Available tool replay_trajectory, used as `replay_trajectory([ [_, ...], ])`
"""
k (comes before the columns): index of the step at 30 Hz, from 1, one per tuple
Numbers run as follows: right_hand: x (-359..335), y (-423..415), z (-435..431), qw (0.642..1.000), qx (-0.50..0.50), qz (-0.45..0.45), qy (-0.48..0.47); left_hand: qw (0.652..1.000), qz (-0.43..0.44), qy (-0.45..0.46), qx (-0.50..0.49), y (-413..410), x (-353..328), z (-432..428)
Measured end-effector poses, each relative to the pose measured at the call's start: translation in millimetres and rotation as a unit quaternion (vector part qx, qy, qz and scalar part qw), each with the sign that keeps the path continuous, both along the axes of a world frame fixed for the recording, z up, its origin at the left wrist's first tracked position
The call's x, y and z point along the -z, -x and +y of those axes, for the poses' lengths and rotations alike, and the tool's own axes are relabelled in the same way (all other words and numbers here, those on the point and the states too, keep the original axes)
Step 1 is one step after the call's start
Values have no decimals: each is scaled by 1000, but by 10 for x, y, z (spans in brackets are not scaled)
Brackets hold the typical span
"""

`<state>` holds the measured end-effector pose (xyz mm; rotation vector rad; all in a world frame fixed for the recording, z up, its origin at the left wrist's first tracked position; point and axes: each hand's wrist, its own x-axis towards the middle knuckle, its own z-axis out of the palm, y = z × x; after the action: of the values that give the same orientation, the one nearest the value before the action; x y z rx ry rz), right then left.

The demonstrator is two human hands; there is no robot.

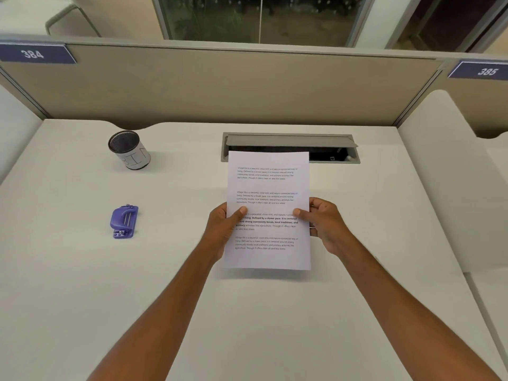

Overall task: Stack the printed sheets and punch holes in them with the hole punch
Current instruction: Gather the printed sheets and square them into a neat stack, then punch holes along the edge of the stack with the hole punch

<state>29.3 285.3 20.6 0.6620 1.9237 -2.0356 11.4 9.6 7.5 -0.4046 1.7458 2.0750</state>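
The printed sheets (268, 185) are white pages with several paragraphs of text, held upright above the middle of the desk, their bottom edge near the surface. My left hand (224, 229) grips their left edge, thumb on the front. At the right edge my right hand (325, 224) holds them the same way. How many sheets are in the stack cannot be told. The purple hole punch (124, 221) lies on the desk well to the left of my hands, untouched.
A black mesh cup (128, 149) with a white paper label stands at the back left. Behind the sheets an open grey cable hatch (334, 149) is sunk into the white desk (261, 312). A beige partition (220, 89) closes the far edge.
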Motion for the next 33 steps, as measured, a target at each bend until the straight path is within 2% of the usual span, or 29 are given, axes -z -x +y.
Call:
replay_trajectory([
  [9, 219, 15, -145, 1000, -5, -11, -12, 997, -47, 55, -10, 63, 7, -468],
  [16, 368, 42, -206, 999, 1, -26, -26, 985, -32, 130, -110, 216, -27, -1412],
  [23, 424, 37, -287, 999, 12, -30, -19, 920, -3, 335, -205, 379, -96, -2316],
  [27, 451, 19, -321, 999, 17, -33, -18, 891, -3, 418, -177, 451, -11, -2658],
  [33, 484, 0, -344, 999, 26, -41, -22, 910, -67, 384, -143, 561, 212, -2900],
])
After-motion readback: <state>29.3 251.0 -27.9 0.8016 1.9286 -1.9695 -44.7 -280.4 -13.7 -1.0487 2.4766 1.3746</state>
